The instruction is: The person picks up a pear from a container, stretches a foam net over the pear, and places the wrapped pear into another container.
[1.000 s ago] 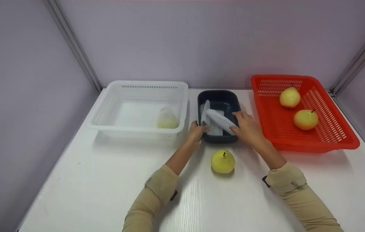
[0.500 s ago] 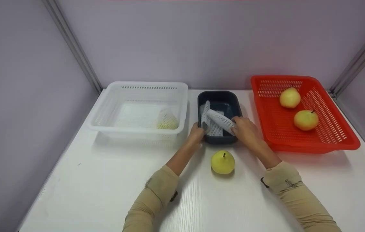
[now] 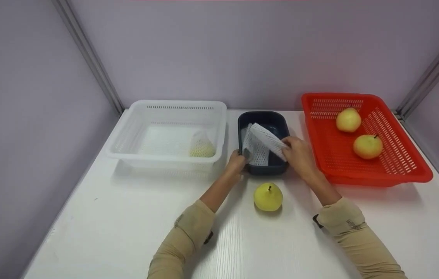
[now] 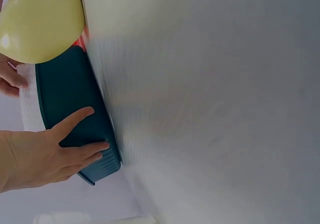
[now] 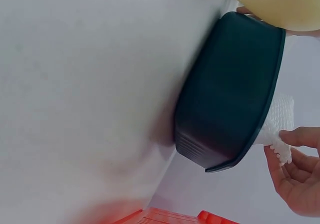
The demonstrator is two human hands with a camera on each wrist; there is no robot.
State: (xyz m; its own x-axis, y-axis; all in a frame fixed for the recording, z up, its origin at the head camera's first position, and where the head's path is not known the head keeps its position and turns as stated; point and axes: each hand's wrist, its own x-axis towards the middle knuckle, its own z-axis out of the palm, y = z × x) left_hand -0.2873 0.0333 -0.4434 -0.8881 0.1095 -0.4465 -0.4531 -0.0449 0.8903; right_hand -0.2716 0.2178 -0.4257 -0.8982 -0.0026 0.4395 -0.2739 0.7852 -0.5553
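Observation:
My right hand (image 3: 298,156) pinches a white foam fruit net (image 3: 269,138) by its near end and lifts it over a dark blue-green box (image 3: 267,170). In the right wrist view the thumb and fingers hold the mesh (image 5: 280,116) above the rim. My left hand (image 3: 236,162) lies against the box's left front corner; in the left wrist view its straight fingers (image 4: 87,149) touch the outer wall. More white foam nets (image 3: 260,153) lie inside the box. A yellow pear (image 3: 268,197) stands on the table in front of it.
To the left is a white basket (image 3: 165,157) holding a pear in a foam net (image 3: 202,146). A red basket (image 3: 358,179) on the right holds two pears (image 3: 368,147). Pale panels (image 3: 211,50) enclose the white table (image 3: 126,224) at the back and sides.
My right hand has taken a firmer pinch on the foam net and raised it, so its far end now points up and back. My left hand has stayed at the box corner.

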